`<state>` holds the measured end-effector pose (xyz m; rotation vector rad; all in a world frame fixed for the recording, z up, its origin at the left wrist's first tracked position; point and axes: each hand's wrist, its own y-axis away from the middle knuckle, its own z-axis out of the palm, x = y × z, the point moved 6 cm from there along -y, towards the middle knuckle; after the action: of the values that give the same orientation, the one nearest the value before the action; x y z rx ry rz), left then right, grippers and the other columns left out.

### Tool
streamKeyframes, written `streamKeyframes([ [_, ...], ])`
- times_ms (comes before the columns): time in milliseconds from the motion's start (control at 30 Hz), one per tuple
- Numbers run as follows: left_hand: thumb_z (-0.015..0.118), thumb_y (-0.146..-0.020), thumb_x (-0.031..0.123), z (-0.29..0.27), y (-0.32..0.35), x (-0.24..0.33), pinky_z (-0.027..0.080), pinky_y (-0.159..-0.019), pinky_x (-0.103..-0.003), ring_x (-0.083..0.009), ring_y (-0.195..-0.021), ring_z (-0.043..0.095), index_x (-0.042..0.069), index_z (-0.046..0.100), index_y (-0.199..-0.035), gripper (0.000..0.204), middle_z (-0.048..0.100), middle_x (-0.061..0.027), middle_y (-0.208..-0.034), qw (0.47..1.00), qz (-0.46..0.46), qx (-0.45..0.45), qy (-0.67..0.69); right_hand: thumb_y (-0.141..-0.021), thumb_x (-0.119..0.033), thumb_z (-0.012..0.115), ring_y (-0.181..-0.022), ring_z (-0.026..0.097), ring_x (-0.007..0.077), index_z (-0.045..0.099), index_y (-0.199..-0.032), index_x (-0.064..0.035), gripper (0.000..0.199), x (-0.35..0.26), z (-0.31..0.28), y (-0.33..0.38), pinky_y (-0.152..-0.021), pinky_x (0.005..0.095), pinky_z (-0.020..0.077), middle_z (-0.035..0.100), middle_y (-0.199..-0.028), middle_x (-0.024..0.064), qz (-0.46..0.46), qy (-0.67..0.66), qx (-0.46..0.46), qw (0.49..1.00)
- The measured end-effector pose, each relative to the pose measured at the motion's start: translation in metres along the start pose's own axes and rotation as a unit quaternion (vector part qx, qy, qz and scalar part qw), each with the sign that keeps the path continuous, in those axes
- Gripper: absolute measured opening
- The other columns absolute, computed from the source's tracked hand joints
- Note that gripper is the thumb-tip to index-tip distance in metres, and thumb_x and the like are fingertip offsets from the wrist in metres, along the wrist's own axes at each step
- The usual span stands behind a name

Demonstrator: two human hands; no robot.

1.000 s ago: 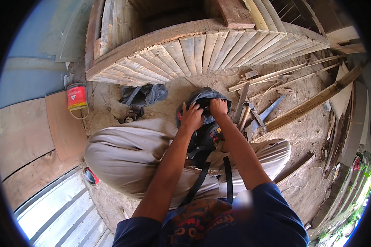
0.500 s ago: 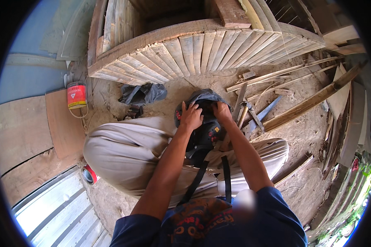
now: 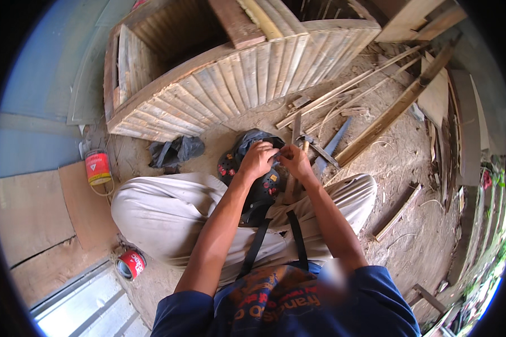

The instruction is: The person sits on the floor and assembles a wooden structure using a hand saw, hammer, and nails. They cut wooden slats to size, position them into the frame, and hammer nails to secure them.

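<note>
My left hand (image 3: pixel 257 161) and my right hand (image 3: pixel 297 162) are close together above my feet, fingers curled and pinched toward each other. Whatever sits between the fingertips is too small or hidden to make out. Directly beyond and beneath them, an opened black plastic bag (image 3: pixel 252 138) rests by my feet. Black clogs (image 3: pixel 226 167) with colourful charms are on my feet; my forearms and hands partly cover them. Just right of my right hand lies a hammer (image 3: pixel 323 153), and a blue handsaw (image 3: pixel 337 138) is beside it.
A curved wooden-slat structure (image 3: pixel 219 84) stands ahead. Another black plastic bag (image 3: pixel 177 150) lies left, near a red paint can (image 3: pixel 98 167). A second red can (image 3: pixel 131 264) lies by my left knee. Wooden strips (image 3: pixel 343 90) and a long plank (image 3: pixel 388 115) lie right.
My hands have come out of the bag's opening and drawn together, fingers now pinched. The view has swung, so the slatted structure and the tools appear further left.
</note>
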<state>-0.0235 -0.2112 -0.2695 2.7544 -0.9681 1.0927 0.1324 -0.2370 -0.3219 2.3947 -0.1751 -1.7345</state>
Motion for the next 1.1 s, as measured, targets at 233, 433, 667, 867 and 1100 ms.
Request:
streamKeyframes([
  [233, 0.070, -0.080, 0.009, 0.032, -0.006, 0.041, 0.046, -0.097, -0.041, -0.0252, -0.104, 0.067, 0.006, 0.076, -0.093, 0.015, 0.074, -0.0098, -0.100, 0.995, 0.051, -0.089, -0.006, -0.089, -0.010, 0.078, -0.079, 0.069, 0.0143, 0.055, -0.116, 0.0030, 0.038, 0.017, -0.035, 0.046, -0.064, 0.0282, 0.0547, 0.072, -0.087, 0.0116, 0.085, -0.112, -0.003, 0.990],
  [433, 0.072, -0.080, 0.011, 0.029, -0.005, 0.048, 0.047, -0.091, -0.044, -0.0308, -0.097, 0.066, 0.005, 0.068, -0.091, 0.014, 0.070, -0.0106, -0.093, 0.995, 0.062, -0.076, -0.016, -0.095, -0.021, 0.073, -0.080, 0.070, 0.0185, 0.055, -0.119, 0.0047, 0.040, 0.039, -0.050, 0.036, -0.068, 0.0311, 0.0561, 0.073, -0.086, 0.0141, 0.054, -0.094, 0.048, 0.993],
  [667, 0.076, -0.083, 0.011, 0.005, -0.006, 0.030, 0.052, -0.075, -0.043, -0.0328, -0.083, 0.068, 0.005, 0.066, -0.086, 0.012, 0.069, -0.0127, -0.085, 0.995, -0.058, -0.026, 0.078, -0.085, -0.034, 0.072, -0.103, 0.066, 0.0469, 0.061, -0.105, 0.0071, 0.047, 0.070, -0.047, 0.045, -0.090, 0.0489, 0.0533, 0.069, -0.103, 0.0313, 0.121, 0.251, 0.248, 0.928],
  [867, 0.078, -0.084, 0.016, -0.012, -0.014, 0.020, 0.053, -0.067, -0.037, -0.0232, -0.070, 0.070, 0.004, 0.069, -0.085, 0.015, 0.072, -0.0112, -0.077, 0.981, -0.147, -0.008, 0.127, -0.082, -0.030, 0.070, -0.106, 0.065, 0.0476, 0.061, -0.105, 0.0073, 0.045, 0.091, -0.036, 0.044, -0.093, 0.0496, 0.0526, 0.068, -0.106, 0.0336, 0.201, 0.191, 0.154, 0.948],
  [1100, 0.079, -0.084, 0.008, -0.040, -0.040, 0.016, 0.055, -0.068, -0.031, -0.0156, -0.074, 0.069, 0.000, 0.069, -0.095, 0.017, 0.074, -0.0092, -0.082, 0.952, -0.197, 0.089, 0.215, -0.082, -0.039, 0.075, -0.081, 0.069, 0.0376, 0.065, -0.095, 0.0025, 0.045, 0.055, -0.070, 0.060, -0.074, 0.0460, 0.0529, 0.070, -0.083, 0.0216, 0.145, 0.130, 0.236, 0.952],
])
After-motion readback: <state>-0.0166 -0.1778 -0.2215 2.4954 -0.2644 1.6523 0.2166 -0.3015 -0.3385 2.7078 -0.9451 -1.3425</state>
